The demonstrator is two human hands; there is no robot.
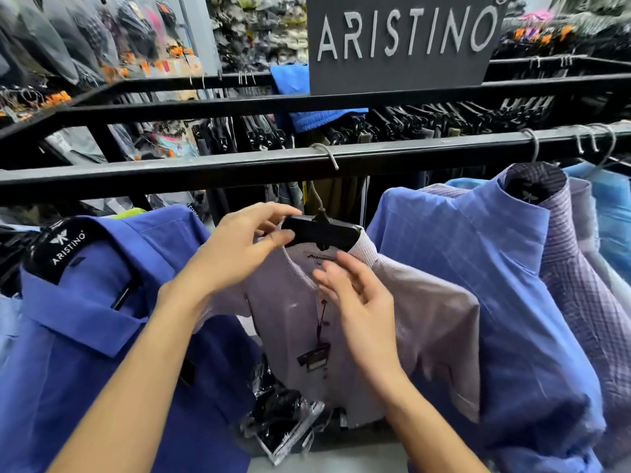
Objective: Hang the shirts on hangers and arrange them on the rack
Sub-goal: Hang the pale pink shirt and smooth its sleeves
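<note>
A pale lilac shirt (420,322) hangs on a black hanger (324,233) whose metal hook is over the black rack rail (205,167). My left hand (239,247) pinches the hanger's left end and the collar there. My right hand (358,298) hovers with relaxed, spread fingers in front of the shirt's placket, just below the collar. A dark price tag (314,358) dangles on a cord down the shirt's front.
A royal blue shirt (85,336) on an Aristino hanger hangs at left. A blue checked shirt (478,285) and several more shirts hang at right. A grey Aristino sign (403,39) stands above. Dark trousers (444,121) fill the rail behind. Plastic-wrapped items (283,421) lie below.
</note>
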